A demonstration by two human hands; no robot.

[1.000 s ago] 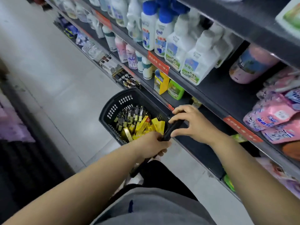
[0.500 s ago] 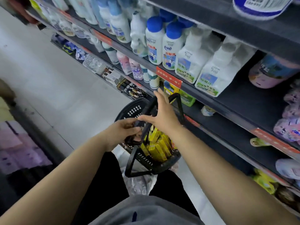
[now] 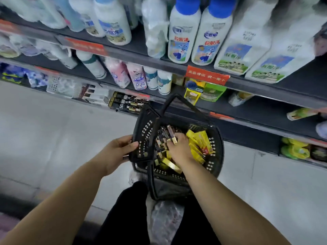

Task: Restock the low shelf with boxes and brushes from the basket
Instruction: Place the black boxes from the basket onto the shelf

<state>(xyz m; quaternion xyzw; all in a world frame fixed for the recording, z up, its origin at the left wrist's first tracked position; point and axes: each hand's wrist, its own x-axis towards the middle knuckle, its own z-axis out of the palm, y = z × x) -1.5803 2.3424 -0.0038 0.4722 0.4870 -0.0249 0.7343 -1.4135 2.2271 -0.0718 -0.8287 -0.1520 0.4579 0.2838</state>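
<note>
A black plastic basket (image 3: 141,138) stands in front of my knees, its handles raised. It holds yellow boxes (image 3: 200,144) on the right and dark packaged brushes (image 3: 161,138) with gold ends on the left. My left hand (image 3: 117,152) grips the basket's left rim. My right hand (image 3: 178,149) is down inside the basket, its fingers curled round one dark brush pack (image 3: 172,135) that sticks up. The low shelf (image 3: 247,137) runs just beyond the basket, dark and mostly bare there, with black-and-gold packs (image 3: 127,103) at its left.
Above the low shelf are shelves with white detergent bottles (image 3: 184,38), pink bottles (image 3: 127,75) and green and yellow boxes (image 3: 205,92). Red price tags line the shelf edges. Grey tiled floor (image 3: 62,129) spreads to the left. A plastic bag (image 3: 166,220) lies between my legs.
My right hand let go of the basket handle and went down into the basket onto a brush pack. My left hand shifted to the basket's left rim. The view moved closer to the shelves.
</note>
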